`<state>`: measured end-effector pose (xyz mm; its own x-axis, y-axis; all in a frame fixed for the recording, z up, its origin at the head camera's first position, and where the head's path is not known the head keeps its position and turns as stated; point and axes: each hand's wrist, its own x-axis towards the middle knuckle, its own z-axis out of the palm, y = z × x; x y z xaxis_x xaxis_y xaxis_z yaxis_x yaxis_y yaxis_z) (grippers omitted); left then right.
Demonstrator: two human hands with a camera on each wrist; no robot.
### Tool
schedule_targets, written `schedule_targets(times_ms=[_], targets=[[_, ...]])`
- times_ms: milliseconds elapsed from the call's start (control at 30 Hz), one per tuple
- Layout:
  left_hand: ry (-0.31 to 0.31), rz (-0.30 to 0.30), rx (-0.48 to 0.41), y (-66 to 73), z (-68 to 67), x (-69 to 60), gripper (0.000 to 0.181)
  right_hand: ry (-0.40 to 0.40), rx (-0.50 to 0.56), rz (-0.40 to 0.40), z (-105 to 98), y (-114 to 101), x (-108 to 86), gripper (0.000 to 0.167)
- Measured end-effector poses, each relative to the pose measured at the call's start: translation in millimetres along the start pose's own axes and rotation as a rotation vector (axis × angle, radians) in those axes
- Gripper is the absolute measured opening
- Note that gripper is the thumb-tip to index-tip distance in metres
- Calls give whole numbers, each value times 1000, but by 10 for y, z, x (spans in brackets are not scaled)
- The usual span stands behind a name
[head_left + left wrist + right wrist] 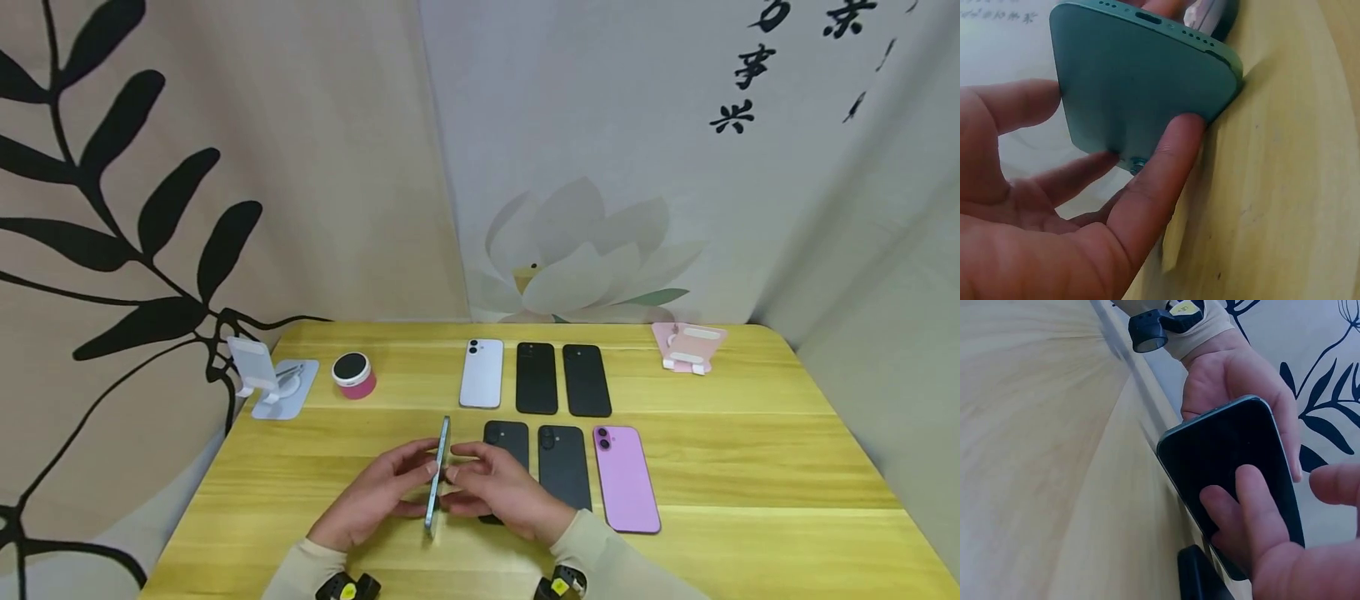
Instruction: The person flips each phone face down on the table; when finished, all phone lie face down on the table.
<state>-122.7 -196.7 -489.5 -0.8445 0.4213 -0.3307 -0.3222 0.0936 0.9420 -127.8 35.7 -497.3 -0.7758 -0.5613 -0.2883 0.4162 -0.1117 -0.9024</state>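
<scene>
A green smartphone [438, 475] stands on its long edge between both hands, seen almost edge-on from the head. In the left wrist view, its plain green back [1122, 81] and charging port face the camera. My left hand [375, 492] holds the phone, with fingertips at its back and edge. My right hand [510, 492] touches the dark screen [1222, 444] with two fairly straight fingers, while another finger stays apart from it. Beneath the right hand lies a dark phone [507, 435], partly hidden. A dark grey phone [564, 467] and a pink phone [627, 479] lie to its right.
Behind them lie a white phone [482, 373], a black phone [536, 378] and another black phone [587, 381]. A white folding stand [285, 400] and a pink-and-white round device [354, 377] sit at left. A pink stand [688, 346] is at the wooden table's [750, 467] back right.
</scene>
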Motion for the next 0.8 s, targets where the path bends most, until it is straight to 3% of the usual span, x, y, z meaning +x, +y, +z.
schedule_targets(times_ms=[233, 500, 667, 800], targets=[[1, -11, 94, 12, 67, 4, 63, 9, -17, -14, -28, 3, -14, 56], [90, 3, 199, 9, 179, 14, 67, 11, -59, -26, -64, 9, -37, 49], [108, -11, 215, 22, 187, 5, 66, 21, -51, -18, -76, -7, -47, 46], [157, -28, 153, 38, 144, 19, 61, 37, -77, -29, -86, -85, -84, 47]])
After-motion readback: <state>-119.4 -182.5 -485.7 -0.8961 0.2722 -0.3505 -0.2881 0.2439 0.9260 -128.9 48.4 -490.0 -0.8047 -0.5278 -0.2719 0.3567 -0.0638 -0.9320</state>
